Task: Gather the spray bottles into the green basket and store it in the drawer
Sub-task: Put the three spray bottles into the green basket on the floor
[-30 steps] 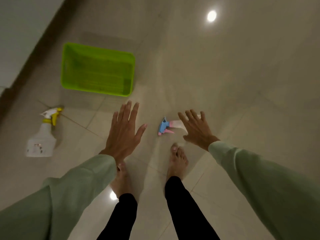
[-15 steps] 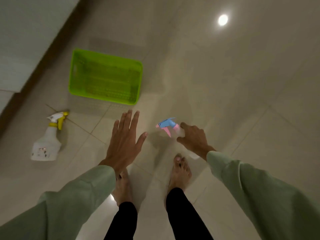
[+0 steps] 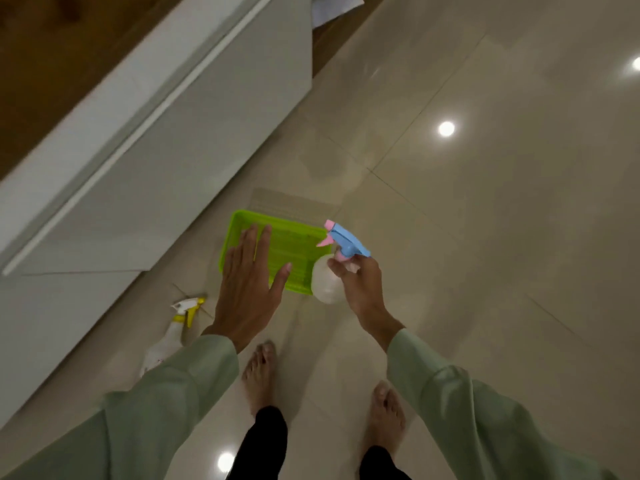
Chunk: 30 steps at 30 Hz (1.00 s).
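Head view: your right hand [image 3: 360,282] grips the bottle [image 3: 329,278] by its neck, nozzle forward, just right of the basket [image 3: 298,244] on the floor. Left hand [image 3: 247,285] spread flat, empty, above the basket. Second bottle [image 3: 173,332] lies rear-left, nearer your left.

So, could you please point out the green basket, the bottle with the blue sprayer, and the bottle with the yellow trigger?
green basket [image 3: 298,244]: head view, on its slatted bottom.
blue-sprayer bottle [image 3: 348,243]: head view, on the blue head.
yellow-trigger bottle [image 3: 165,344]: head view, on the white body.
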{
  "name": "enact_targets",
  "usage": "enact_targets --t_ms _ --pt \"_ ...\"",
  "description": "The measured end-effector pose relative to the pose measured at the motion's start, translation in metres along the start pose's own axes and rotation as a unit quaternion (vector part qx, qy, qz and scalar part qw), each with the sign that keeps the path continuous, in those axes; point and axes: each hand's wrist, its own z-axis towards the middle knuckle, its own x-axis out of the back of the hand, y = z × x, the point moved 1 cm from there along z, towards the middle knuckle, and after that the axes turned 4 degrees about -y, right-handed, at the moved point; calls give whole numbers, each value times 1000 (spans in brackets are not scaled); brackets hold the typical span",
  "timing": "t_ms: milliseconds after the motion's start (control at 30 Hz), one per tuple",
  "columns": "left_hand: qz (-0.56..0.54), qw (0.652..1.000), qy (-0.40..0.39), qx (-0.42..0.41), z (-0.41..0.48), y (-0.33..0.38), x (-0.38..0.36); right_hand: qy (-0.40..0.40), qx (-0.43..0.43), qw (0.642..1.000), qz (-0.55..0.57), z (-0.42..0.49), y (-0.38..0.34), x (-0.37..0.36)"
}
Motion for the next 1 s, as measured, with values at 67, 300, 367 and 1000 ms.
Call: enact_targets --t_ms 67,300,367,1000 --pt "9 1000 -12 -9 17 -18 -3 32 36 999 1 11 -2 -20" --pt "36 998 -43 -41 59 -78 -28 134 102 984 -50 50 23 -90" --pt "35 997 -48 -45 63 -87 -33 146 122 980 -56 56 25 -103" --pt "24 997 -65 -41 82 -102 -66 201 124 951 -199 90 75 -114"
